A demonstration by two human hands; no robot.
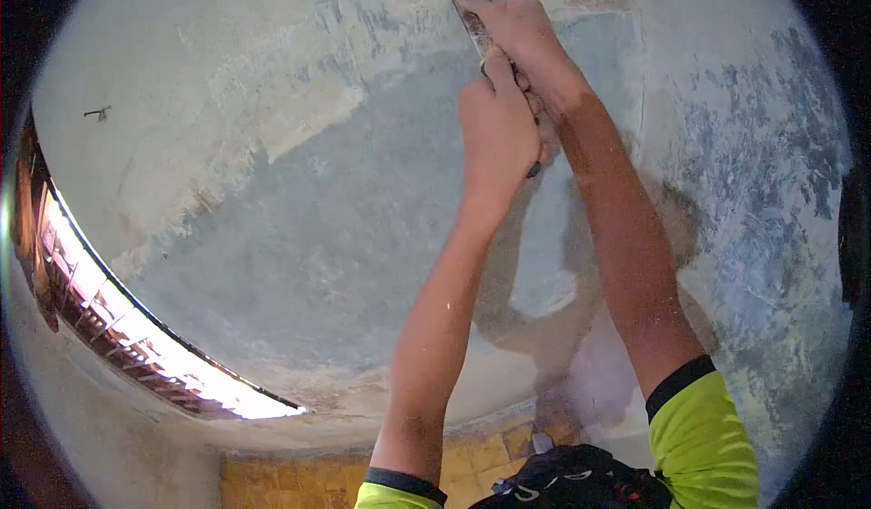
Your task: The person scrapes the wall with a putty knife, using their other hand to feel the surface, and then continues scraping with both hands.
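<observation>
Both my hands are raised high on a scraper [474, 26], whose flat metal blade lies against the worn wall [336, 210]. My left hand [497, 128] is closed round its handle, with the dark handle end showing below the fist. Higher up, my right hand [522, 33] grips the tool near the blade, thumb along the metal. Some fingers are hidden behind the handle. Around the blade the wall has pale flaking paint, and a large bare grey patch spreads below and to the left.
A bright barred window opening [136, 350] curves along the lower left. A small metal hook [98, 112] juts from the wall. Mottled blue-grey paint [753, 173] covers the right side. Yellow tiles [299, 482] and dark printed fabric [572, 482] show at the bottom.
</observation>
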